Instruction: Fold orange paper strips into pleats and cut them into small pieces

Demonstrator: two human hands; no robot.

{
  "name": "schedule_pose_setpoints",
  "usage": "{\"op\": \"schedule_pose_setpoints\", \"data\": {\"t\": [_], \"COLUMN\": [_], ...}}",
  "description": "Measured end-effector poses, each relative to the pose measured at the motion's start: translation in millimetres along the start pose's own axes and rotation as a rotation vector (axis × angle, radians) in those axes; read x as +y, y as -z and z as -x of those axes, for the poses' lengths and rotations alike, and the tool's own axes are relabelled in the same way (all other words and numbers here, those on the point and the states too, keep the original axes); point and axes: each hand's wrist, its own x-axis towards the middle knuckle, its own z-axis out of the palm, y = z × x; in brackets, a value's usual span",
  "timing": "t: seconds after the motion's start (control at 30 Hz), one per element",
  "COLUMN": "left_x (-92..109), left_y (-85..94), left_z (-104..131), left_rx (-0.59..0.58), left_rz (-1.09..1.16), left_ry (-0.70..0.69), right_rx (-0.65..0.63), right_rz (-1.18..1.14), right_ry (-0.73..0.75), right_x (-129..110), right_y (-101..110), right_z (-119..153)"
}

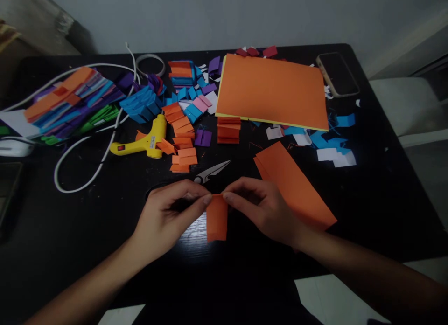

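A small strip of orange paper [217, 218] hangs between my two hands near the front of the table. My left hand [168, 210] pinches its top left corner between thumb and fingertips. At the top right corner, my right hand [262, 206] pinches the same strip, and the top edge looks folded over. Just beyond the left hand lie scissors [212, 171], blades pointing right, their handles mostly hidden by that hand. A larger folded piece of orange paper [294, 185] lies partly under my right hand and wrist.
A yellow glue gun [154, 141] lies at left beside a looping white cable [111, 145]. Folded orange pieces [184, 159], a stack of orange sheets [273, 92] and coloured scraps spread across the back. A phone [338, 74] lies at the back right, a tape roll [150, 65] at the back left.
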Motion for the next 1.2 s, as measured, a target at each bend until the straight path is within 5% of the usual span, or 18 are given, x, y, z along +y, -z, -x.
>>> {"op": "schedule_pose_setpoints", "data": {"t": [0.3,0.87,1.2], "left_x": [2.4,-1.6,-1.6], "left_y": [-0.3,13.1,-0.7], "left_z": [-2.5,2.5,-1.8], "left_rx": [0.079,-0.189,0.191], "left_rz": [0.128,0.428,0.194], "left_ry": [0.071,0.131,0.034], "right_rx": [-0.032,-0.195,0.041], "right_rz": [0.028,-0.145,0.083], "right_ry": [-0.011,-0.018,0.137], "right_x": [2.7,-2.1,13.7], "right_y": [-2.2,3.2,-0.2], "right_z": [1.3,-1.8,1.4]}}
